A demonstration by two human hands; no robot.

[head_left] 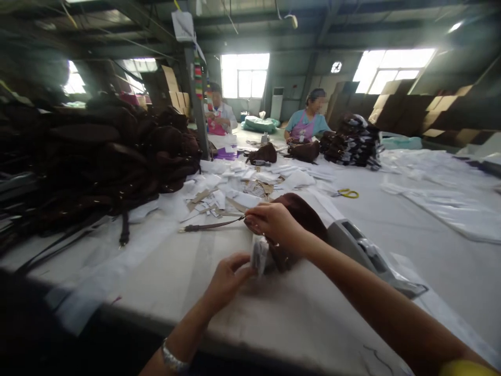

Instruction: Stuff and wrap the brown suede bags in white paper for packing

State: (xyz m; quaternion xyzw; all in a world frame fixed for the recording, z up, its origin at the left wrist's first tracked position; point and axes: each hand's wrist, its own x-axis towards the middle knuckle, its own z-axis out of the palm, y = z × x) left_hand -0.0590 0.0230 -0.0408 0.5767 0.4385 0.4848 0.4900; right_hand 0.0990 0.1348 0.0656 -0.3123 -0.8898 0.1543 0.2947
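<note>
A dark brown bag rests on the white table in front of me, partly behind my right arm. My right hand is closed at the bag's near side, its fingers pinched on the inner end of a thin brown strap. That strap stretches left along the table and ends in a metal clasp. Lower down, my left hand grips a small packet in clear plastic between thumb and fingers. The packet hangs just under my right hand, against the bag; its contents are blurred.
Right of the bag stands a grey tape dispenser. Yellow-handled scissors lie beyond it. Paper scraps cover the table's middle. Brown bags are heaped at left; another pile stands near two people across the table. Plastic sheets lie right.
</note>
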